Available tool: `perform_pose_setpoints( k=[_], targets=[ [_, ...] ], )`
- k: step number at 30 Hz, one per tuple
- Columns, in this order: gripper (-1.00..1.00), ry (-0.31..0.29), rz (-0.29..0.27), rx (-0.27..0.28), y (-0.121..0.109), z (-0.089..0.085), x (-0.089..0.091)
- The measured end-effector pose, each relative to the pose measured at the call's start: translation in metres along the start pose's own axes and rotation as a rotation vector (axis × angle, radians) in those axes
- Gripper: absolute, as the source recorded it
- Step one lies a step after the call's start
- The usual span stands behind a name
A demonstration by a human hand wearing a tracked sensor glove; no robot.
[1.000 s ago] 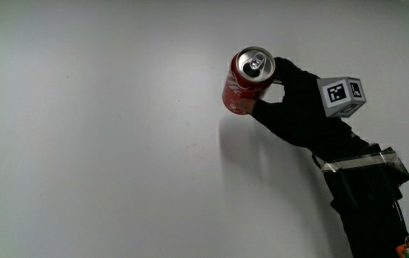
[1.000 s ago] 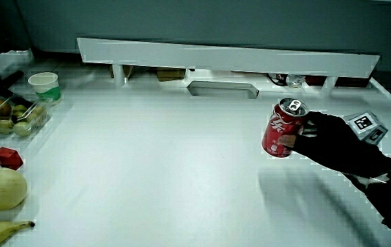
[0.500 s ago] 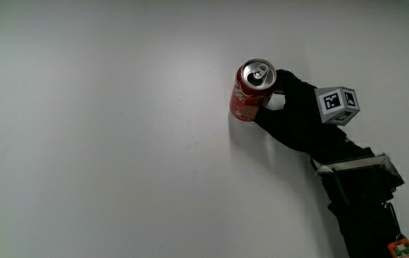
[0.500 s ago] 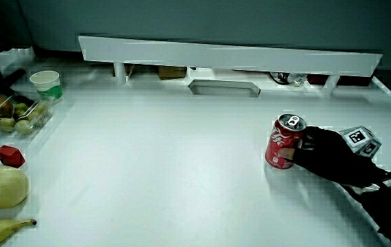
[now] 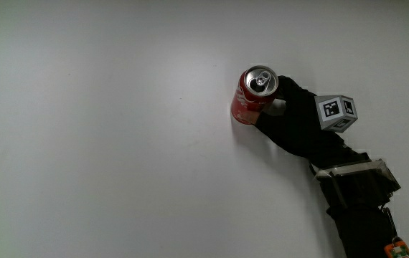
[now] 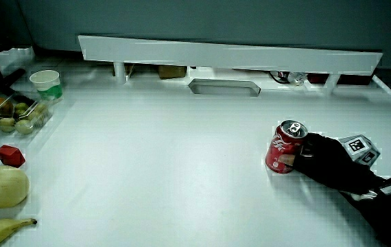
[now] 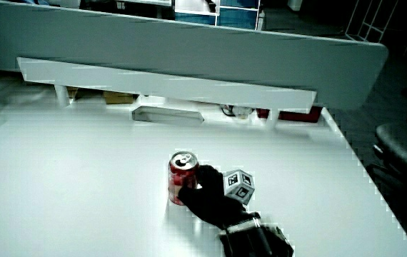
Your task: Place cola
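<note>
The red cola can (image 5: 252, 94) stands upright on the white table (image 5: 104, 143), its silver lid with pull tab facing up. The black-gloved hand (image 5: 290, 118) is beside the can, its fingers wrapped around the can's side; the patterned cube (image 5: 336, 112) sits on its back. In both side views the can (image 6: 285, 146) (image 7: 181, 179) rests on the tabletop with the hand (image 6: 322, 161) (image 7: 207, 195) still closed on it. The forearm runs from the hand toward the person.
At the table's edge in a side view lie a pear (image 6: 1, 186), a banana (image 6: 3, 230), a small red block (image 6: 9, 156), a clear box of fruit (image 6: 14, 116) and a white-and-green cup (image 6: 46, 84). A low white partition (image 6: 230, 56) borders the table.
The hand has lowered the can from the air onto the tabletop, and the can now stands upright. The grip on the can has not visibly changed.
</note>
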Motion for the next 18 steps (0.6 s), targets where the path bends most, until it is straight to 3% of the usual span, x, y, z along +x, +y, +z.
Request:
perform_pose_setpoints(
  k=[3,15,18],
  targets=[
    [0.0,0.003,0.006,-0.006,0.0,0.001,-0.002],
    [-0.57,0.024,-0.02,-0.049,0.0,0.001,0.013],
    [-0.71,0.002,-0.01,-0.068,-0.005,0.009,0.006]
  ],
)
